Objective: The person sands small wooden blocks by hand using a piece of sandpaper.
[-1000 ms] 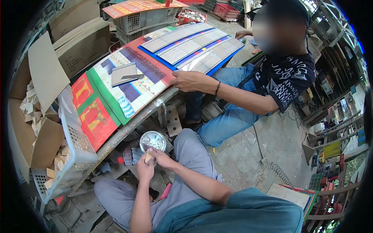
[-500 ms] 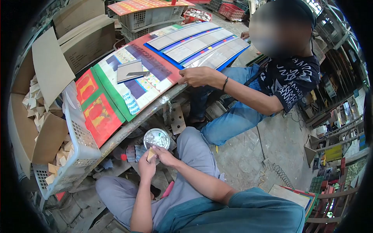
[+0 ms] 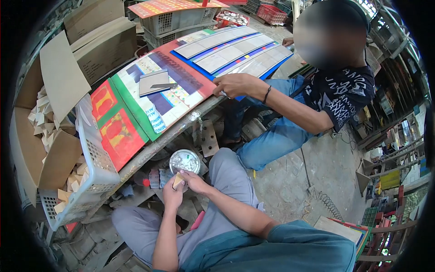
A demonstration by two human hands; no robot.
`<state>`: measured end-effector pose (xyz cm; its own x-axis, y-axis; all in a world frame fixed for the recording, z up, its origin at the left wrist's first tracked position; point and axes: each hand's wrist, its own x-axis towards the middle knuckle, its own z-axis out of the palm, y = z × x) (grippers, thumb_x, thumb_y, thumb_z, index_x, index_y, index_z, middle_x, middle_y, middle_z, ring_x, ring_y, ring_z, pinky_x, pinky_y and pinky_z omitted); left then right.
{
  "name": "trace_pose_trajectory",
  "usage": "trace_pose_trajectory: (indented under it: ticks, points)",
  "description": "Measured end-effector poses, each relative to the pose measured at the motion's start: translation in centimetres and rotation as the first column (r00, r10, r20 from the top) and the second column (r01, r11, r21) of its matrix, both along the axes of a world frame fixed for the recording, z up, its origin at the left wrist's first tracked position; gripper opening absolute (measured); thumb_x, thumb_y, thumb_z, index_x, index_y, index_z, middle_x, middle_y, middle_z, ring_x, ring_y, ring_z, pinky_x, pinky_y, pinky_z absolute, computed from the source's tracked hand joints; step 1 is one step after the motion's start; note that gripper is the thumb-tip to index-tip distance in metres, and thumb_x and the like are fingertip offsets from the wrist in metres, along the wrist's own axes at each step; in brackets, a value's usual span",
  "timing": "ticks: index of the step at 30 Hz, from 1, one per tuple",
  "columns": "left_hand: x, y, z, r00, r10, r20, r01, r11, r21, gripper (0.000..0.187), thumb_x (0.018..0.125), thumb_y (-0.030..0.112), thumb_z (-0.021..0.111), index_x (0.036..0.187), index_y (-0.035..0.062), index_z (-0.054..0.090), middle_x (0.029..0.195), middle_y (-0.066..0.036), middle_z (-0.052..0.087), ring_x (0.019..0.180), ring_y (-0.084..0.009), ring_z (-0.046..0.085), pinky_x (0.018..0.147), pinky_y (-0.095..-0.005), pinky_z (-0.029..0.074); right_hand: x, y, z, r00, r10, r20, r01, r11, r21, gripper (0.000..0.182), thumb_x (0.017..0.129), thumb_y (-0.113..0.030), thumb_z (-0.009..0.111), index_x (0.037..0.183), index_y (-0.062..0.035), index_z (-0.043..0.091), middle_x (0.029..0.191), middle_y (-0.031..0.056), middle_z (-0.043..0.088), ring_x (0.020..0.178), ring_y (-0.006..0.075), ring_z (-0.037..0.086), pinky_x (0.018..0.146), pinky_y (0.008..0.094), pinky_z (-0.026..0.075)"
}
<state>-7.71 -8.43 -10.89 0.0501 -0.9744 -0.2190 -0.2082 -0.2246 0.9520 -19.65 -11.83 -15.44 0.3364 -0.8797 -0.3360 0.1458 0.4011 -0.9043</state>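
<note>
Small wooden block (image 3: 177,181) pinched between our hands, low before worktop (image 3: 181,126) edge; left hand (image 3: 171,194) grip clamped on it; right hand (image 3: 194,182) fingers closed on its top; round tin (image 3: 184,161) just above grip; co-worker's hand (image 3: 235,85) on printed sheets (image 3: 181,86) beyond.

my left hand (image 3: 171,196) + right hand (image 3: 194,182) pinch a small tan wood piece (image 3: 177,181) over my lap | round tin (image 3: 184,161) just beyond it, under table (image 3: 172,133) edge | co-worker's hand (image 3: 234,85) on printed sheets (image 3: 181,86) | white basket (image 3: 93,167) of wood bits at left
</note>
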Motion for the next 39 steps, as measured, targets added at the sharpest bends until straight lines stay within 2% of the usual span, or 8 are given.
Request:
trace_pose_trajectory:
  ticks: [2,9,15,27,29,32,36,39]
  points:
    - [-0.1,-0.2,0.5,0.996,0.012,0.087,-0.015,0.999,0.035,0.029,0.081,0.007,0.060,0.108,-0.0009,0.060,0.094,-0.014,0.066,0.086,-0.0168,0.062,0.078,-0.0283,0.046,-0.1,-0.2,0.2,0.997,0.070,-0.017,-0.070,0.998,0.006,0.047,0.099,-0.034,0.034,0.122,0.0034,0.048,0.104,0.0057,0.057,0.094,0.0118,0.050,0.086,0.0249,0.038]
    - [-0.8,-0.3,0.1,0.997,-0.006,0.083,0.002,0.999,0.043,0.029,0.081,0.007,0.060,0.109,-0.0012,0.060,0.093,-0.014,0.066,0.084,-0.0180,0.063,0.077,-0.0290,0.046,-0.9,-0.4,-1.9,0.997,0.036,0.070,-0.040,0.998,0.057,0.046,0.099,-0.034,0.034,0.119,0.0035,0.050,0.102,0.0054,0.058,0.092,0.0118,0.050,0.085,0.0250,0.039]
    - [-0.1,-0.1,0.4,0.997,-0.042,0.072,0.041,0.999,0.018,0.029,0.081,0.007,0.059,0.109,-0.0014,0.060,0.092,-0.013,0.066,0.084,-0.0172,0.063,0.077,-0.0289,0.046,-0.7,-0.2,-0.5,0.996,0.072,-0.059,-0.070,0.997,0.023,0.045,0.099,-0.034,0.034,0.119,0.0032,0.051,0.105,0.0056,0.057,0.095,0.0122,0.049,0.086,0.0251,0.038]
    - [-0.1,-0.4,-1.6,0.995,-0.047,0.088,0.044,0.999,0.026,0.025,0.081,0.011,0.060,0.104,0.0009,0.061,0.087,-0.014,0.066,0.080,-0.0191,0.063,0.073,-0.0313,0.046,-0.8,0.2,-0.4,0.994,0.106,0.009,-0.106,0.994,-0.025,0.049,0.099,-0.035,0.031,0.130,0.0014,0.042,0.105,0.0039,0.055,0.094,0.0121,0.047,0.087,0.0264,0.037]
    - [0.3,-0.3,-2.9,0.990,0.051,0.133,-0.057,0.998,0.036,0.024,0.081,0.011,0.060,0.103,0.0017,0.062,0.087,-0.014,0.066,0.081,-0.0222,0.063,0.074,-0.0324,0.046,-0.4,0.5,0.4,0.991,0.112,-0.076,-0.123,0.979,-0.163,0.051,0.099,-0.035,0.030,0.134,0.0016,0.037,0.114,0.0070,0.052,0.101,0.0150,0.045,0.093,0.0272,0.034]
    - [0.2,-0.4,-0.9,0.981,0.135,0.141,-0.138,0.990,0.012,0.028,0.081,0.009,0.059,0.106,-0.0020,0.059,0.088,-0.018,0.065,0.084,-0.0269,0.063,0.075,-0.0335,0.046,-0.2,0.2,0.8,0.978,0.201,-0.053,-0.206,0.972,-0.112,0.051,0.100,-0.034,0.029,0.137,0.0014,0.032,0.127,0.0098,0.046,0.111,0.0160,0.041,0.098,0.0267,0.030]
    - [-0.3,-0.5,-1.9,0.971,0.210,0.116,-0.201,0.976,-0.082,0.029,0.080,0.007,0.060,0.107,-0.0047,0.058,0.090,-0.020,0.064,0.085,-0.0291,0.064,0.076,-0.0355,0.047,0.5,0.0,0.0,0.985,0.160,0.069,-0.147,0.975,-0.167,0.052,0.100,-0.035,0.029,0.137,0.0010,0.032,0.131,0.0090,0.043,0.115,0.0155,0.039,0.100,0.0256,0.028]
    - [-1.1,0.2,-0.4,0.950,0.203,0.237,-0.166,0.971,-0.170,0.029,0.079,0.005,0.059,0.107,-0.0051,0.058,0.092,-0.022,0.064,0.086,-0.0319,0.064,0.076,-0.0380,0.047,0.4,0.0,0.3,0.986,0.146,0.079,-0.131,0.976,-0.176,0.052,0.099,-0.037,0.030,0.138,-0.0023,0.032,0.130,0.0053,0.043,0.112,0.0139,0.040,0.098,0.0248,0.029]
